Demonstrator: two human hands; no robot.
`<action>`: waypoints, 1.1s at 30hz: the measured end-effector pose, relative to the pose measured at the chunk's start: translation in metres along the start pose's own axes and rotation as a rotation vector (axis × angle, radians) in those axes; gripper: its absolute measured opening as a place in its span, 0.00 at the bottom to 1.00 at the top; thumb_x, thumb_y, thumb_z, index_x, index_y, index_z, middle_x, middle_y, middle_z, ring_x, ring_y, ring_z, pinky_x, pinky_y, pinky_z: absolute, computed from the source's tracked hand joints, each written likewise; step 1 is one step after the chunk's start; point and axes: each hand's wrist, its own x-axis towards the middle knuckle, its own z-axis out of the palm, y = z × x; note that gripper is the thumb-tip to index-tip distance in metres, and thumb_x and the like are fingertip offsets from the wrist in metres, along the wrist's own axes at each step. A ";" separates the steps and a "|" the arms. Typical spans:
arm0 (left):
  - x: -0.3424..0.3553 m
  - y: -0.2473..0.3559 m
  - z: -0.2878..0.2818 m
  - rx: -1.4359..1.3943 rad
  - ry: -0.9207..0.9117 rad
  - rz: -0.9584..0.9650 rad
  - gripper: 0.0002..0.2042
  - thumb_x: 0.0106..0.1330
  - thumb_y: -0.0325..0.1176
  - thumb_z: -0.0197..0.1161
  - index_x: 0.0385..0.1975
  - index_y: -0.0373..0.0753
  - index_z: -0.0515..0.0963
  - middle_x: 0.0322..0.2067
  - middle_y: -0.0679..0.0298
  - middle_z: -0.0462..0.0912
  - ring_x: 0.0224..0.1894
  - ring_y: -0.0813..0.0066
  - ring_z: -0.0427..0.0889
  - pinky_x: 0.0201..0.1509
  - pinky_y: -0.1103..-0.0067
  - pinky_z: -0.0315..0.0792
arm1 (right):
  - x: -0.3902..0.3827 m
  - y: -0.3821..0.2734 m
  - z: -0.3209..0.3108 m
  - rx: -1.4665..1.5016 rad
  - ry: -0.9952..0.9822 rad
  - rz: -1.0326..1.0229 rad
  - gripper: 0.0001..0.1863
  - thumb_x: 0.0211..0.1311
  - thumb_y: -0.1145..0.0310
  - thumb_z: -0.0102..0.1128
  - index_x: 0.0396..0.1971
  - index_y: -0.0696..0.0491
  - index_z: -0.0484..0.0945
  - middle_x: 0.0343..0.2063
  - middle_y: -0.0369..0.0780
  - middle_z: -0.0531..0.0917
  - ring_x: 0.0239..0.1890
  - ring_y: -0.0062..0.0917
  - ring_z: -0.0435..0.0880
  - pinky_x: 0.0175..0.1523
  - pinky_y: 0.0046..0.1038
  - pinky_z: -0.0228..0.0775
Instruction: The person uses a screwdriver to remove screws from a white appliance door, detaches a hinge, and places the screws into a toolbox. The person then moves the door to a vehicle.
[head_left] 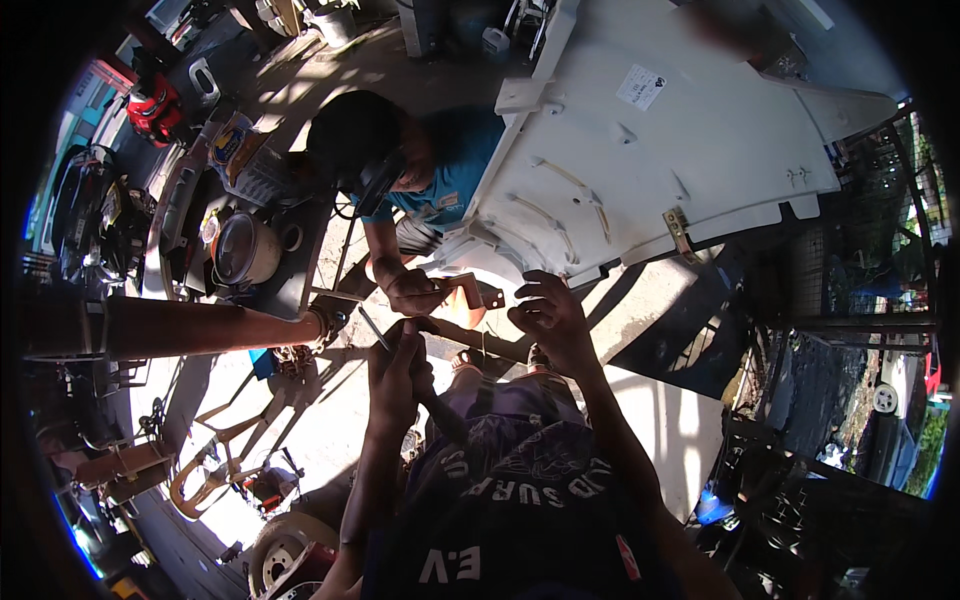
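Observation:
My left hand is closed on a thin metal rod; a dark item by its fingers is hard to make out. My right hand is raised below the white panel's edge, fingers curled but apart, with nothing visible in them. Between my hands and a little higher, a co-worker's hand grips a bent metal bracket with holes at its end. The co-worker, in a teal shirt and dark headwear, leans beside the large white panel, which has raised fittings and a small metal plate on it.
A worktop at left carries a pot and clutter. A rust-red pipe runs below it. A metal frame and a wheel lie at lower left. Wire mesh racks stand at right.

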 end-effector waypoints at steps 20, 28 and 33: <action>0.056 0.076 0.088 0.271 -0.457 0.363 0.11 0.66 0.32 0.70 0.43 0.33 0.85 0.18 0.70 0.76 0.23 0.87 0.69 0.26 0.82 0.60 | -0.026 -0.103 -0.043 -0.406 -0.011 -0.493 0.19 0.67 0.74 0.61 0.56 0.58 0.74 0.39 0.43 0.85 0.38 0.22 0.87 0.41 0.24 0.78; 0.047 0.087 0.174 0.034 -0.509 0.250 0.09 0.67 0.31 0.69 0.41 0.32 0.86 0.22 0.68 0.83 0.23 0.86 0.75 0.26 0.83 0.66 | -0.072 -0.167 -0.133 -0.404 0.046 -0.271 0.27 0.59 0.80 0.67 0.60 0.54 0.73 0.37 0.40 0.85 0.33 0.20 0.87 0.37 0.22 0.78; 0.051 0.083 0.217 -0.344 -0.378 0.186 0.06 0.68 0.30 0.68 0.35 0.34 0.84 0.11 0.79 0.64 0.11 0.92 0.54 0.16 0.84 0.47 | -0.090 -0.132 -0.196 -0.145 0.182 -0.451 0.21 0.61 0.81 0.62 0.55 0.62 0.73 0.36 0.42 0.83 0.28 0.24 0.84 0.33 0.27 0.76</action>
